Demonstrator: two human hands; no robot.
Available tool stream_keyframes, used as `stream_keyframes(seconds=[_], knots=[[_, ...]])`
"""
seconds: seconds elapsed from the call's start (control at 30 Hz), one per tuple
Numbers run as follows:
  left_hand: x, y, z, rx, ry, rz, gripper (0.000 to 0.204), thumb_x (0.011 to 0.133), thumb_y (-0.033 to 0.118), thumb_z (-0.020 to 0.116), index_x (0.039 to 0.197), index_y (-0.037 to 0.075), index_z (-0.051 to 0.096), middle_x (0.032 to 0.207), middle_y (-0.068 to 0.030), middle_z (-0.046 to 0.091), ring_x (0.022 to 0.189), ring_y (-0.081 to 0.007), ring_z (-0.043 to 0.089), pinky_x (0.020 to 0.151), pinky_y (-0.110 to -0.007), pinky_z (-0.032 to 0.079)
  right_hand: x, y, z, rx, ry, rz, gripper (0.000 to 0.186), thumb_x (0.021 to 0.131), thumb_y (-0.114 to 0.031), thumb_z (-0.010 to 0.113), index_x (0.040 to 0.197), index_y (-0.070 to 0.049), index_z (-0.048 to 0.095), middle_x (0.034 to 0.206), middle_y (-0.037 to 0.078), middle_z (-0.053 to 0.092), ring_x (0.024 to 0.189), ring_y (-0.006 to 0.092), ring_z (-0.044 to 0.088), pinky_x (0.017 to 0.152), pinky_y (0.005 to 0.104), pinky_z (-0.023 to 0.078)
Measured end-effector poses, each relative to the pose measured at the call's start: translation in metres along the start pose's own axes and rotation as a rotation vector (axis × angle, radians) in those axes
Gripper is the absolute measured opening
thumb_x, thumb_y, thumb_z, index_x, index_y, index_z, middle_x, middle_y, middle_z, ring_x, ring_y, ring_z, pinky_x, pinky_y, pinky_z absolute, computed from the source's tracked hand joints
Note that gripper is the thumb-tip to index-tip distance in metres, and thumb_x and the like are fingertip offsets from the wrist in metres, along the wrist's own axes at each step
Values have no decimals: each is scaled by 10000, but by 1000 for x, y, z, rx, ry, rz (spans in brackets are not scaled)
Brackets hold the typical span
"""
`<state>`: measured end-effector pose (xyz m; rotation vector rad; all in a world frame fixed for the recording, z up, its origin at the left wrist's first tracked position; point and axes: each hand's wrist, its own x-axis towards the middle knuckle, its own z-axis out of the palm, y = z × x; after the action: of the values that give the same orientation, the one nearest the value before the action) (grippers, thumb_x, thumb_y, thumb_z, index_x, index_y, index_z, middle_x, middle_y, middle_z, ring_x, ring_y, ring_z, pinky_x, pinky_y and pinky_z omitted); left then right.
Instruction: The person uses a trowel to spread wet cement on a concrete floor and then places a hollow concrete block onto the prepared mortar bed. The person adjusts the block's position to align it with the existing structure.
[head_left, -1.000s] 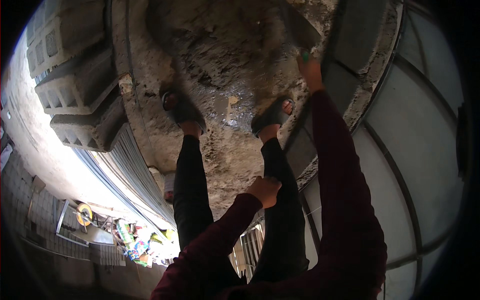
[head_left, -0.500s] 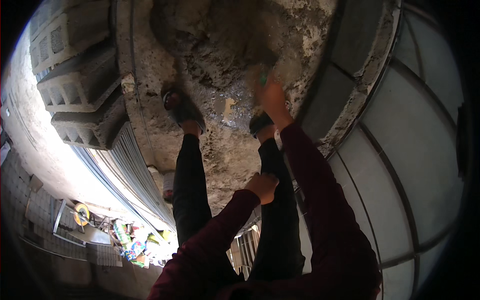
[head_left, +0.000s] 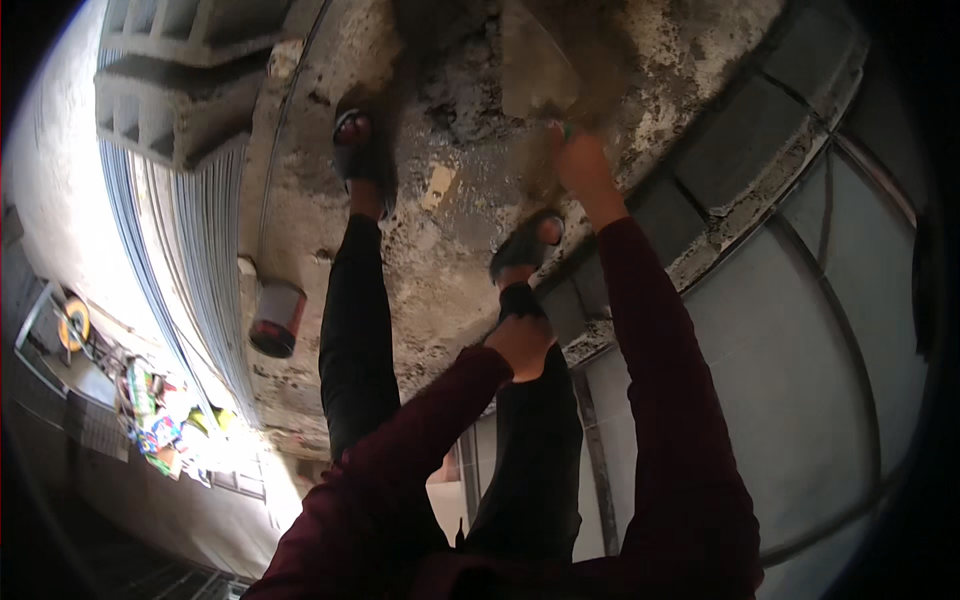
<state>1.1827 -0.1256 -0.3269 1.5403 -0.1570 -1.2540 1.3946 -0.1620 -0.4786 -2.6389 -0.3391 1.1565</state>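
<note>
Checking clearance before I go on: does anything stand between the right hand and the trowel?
Nothing visible does: the right hand already holds the trowel. The left hand is apart from it, over the right leg.

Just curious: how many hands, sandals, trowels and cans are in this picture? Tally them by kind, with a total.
Hands: 2 (left hand, right hand)
Sandals: 2 (left sandal, right sandal)
Trowel: 1, in the right hand
Cylindrical can: 1
Total: 6
</note>
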Motion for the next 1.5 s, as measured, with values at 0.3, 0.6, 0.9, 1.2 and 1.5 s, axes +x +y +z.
stream_keyframes(seconds=[0.3, 0.6, 0.9, 1.2, 1.5], knots=[[-1, -22, 39, 70, 84, -87, 265, 719, 91, 529, 969, 45, 602, 1003, -135, 577, 994, -297, 568, 811, -431, 458, -49, 70, -51, -171, -551, 371, 567, 894, -481, 520, 1040, 63, 592, 924, 244, 645, 892, 367, 629, 744, 439, 490], [-8, -18, 89, 70, 40, -22, 278, 732, 114, 542, 989, 51, 625, 1014, -130, 576, 989, -286, 570, 828, -407, 453, -129, 132, 64, -470, -709, -137, 568, 871, -513, 532, 1060, 15, 622, 887, 206, 649, 862, 326, 635, 720, 421, 514], [-11, -32, 82, 58, 167, -28, 288, 714, 133, 561, 982, 56, 635, 964, -120, 592, 954, -290, 587, 794, -412, 458, -72, 158, 135, -560, -509, -465, 614, 851, -601, 511, 889, 1, 623, 787, 168, 627, 751, 313, 631, 645, 423, 505], [-7, -23, 82, 83, 116, -48, 270, 704, 117, 566, 955, 49, 638, 978, -127, 590, 959, -295, 583, 798, -412, 459, -15, 70, 89, -577, -430, -295, 607, 887, -579, 470, 895, 5, 636, 840, 149, 645, 749, 305, 629, 681, 439, 518], [-2, -20, 69, 115, 59, -44, 298, 711, 115, 552, 992, 47, 624, 1016, -140, 588, 994, -297, 579, 820, -413, 460, -10, 21, 88, -343, -232, -234, 582, 880, -572, 495, 831, -12, 646, 693, 161, 619, 674, 317, 617, 630, 441, 498]])
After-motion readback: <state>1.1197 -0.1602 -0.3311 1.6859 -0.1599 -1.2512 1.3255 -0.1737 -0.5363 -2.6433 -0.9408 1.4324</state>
